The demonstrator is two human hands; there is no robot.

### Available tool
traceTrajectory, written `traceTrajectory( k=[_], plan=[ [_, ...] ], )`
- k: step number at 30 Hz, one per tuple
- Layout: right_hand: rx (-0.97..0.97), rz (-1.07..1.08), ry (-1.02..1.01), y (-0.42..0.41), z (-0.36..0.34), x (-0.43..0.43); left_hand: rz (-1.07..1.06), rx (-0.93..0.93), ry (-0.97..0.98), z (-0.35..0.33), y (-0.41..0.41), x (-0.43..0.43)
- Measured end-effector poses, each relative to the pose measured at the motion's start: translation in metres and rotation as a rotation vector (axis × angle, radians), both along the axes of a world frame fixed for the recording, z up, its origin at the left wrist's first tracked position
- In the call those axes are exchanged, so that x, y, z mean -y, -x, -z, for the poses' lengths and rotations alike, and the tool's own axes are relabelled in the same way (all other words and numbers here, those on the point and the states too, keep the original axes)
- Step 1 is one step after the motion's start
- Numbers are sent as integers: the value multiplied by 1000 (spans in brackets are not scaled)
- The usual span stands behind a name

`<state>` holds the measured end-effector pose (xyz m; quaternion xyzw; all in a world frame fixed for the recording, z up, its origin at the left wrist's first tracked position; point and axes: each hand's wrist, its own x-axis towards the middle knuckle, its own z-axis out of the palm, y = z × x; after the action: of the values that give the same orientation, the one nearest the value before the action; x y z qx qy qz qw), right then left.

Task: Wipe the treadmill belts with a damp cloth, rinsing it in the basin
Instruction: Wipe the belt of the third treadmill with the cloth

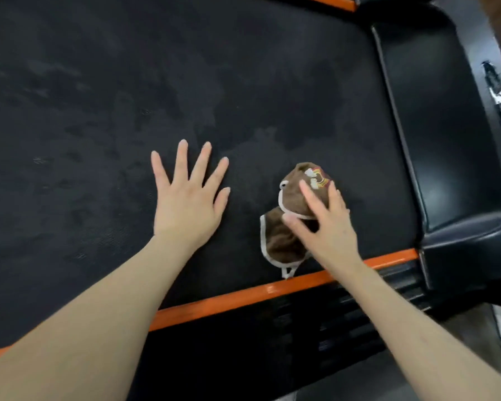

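The black treadmill belt (104, 96) fills most of the view, with darker damp patches across it. A crumpled brown cloth (294, 195) with white trim lies on the belt near its right end. My right hand (324, 227) rests on top of the cloth, fingers fairly straight and spread over it. My left hand (187, 195) lies flat on the bare belt to the left of the cloth, fingers splayed, holding nothing.
An orange side strip (243, 296) runs along the belt's near edge, with a black ribbed side rail (315, 340) below it. The glossy black motor cover (443, 125) stands at the right end. A second orange strip (330, 1) shows at the top.
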<state>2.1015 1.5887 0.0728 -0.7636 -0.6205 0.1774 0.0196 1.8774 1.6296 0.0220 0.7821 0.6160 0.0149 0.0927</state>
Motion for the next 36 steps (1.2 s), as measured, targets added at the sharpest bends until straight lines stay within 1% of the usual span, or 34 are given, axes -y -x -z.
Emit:
traceTrajectory(
  k=[3,7,12,16,22,25,28,30,32,36],
  plan=[
    [150,-131,-59,1,32,-1,-20,14,-35,10,-4,0],
    [203,-176,-136,3,45,-9,-25,4,-44,8,-2,-3],
    [131,-307,-234,-5,48,-37,-22,-2,-55,9,-2,-3],
    [57,-346,-296,-7,48,-57,-20,-1,-73,9,-2,-2],
    [41,-395,-372,-12,53,-63,-37,10,-106,12,-5,-1],
    [31,-410,-399,-14,52,-62,-59,28,-139,2,-22,-9],
    [8,-443,-474,-27,51,-56,-23,74,-223,-13,-53,-27],
    [39,-418,-512,-47,50,-48,-7,103,-253,-19,-74,-38],
    [97,-341,-531,-77,49,-36,15,103,-245,-17,-96,-45],
    [333,-156,-544,-149,38,-14,94,81,-231,-9,-134,-51]
  ],
)
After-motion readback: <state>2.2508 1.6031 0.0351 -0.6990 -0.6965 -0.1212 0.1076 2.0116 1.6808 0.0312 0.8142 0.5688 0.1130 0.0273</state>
